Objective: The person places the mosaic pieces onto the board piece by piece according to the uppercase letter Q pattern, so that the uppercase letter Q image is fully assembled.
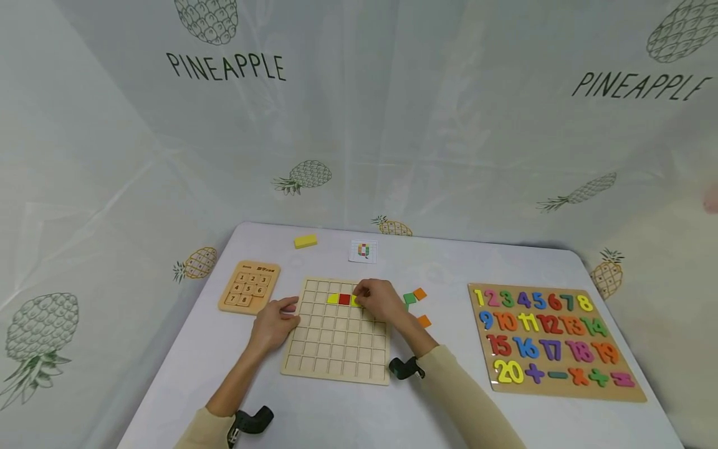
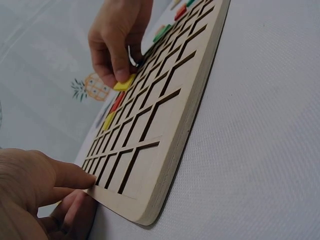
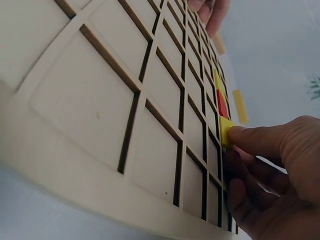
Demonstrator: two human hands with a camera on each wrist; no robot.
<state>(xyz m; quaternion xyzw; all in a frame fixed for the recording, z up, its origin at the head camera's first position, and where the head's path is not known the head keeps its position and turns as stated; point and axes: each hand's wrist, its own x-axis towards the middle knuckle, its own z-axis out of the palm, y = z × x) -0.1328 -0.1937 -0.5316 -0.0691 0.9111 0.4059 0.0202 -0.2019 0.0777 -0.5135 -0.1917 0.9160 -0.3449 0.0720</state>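
Note:
My right hand [image 1: 378, 299] pinches a yellow square tile [image 3: 226, 131] between thumb and fingers, over the upper part of a wooden grid board [image 1: 336, 349]. In the right wrist view the tile sits at a grid cell, beside a red tile [image 1: 344, 299]. Left of the red one lies another yellow tile [image 1: 333, 299]. My left hand [image 1: 272, 324] touches the board's left edge, a fingertip [image 2: 90, 181] resting on its rim in the left wrist view. Its other fingers are partly hidden beside the edge.
Green tiles [image 1: 410, 299] and orange tiles [image 1: 420, 294] lie right of the board. Behind it are a pattern card [image 1: 363, 251] and a yellow block [image 1: 305, 241]. A small wooden number puzzle [image 1: 249, 287] is at left, a coloured number board [image 1: 552, 340] at right.

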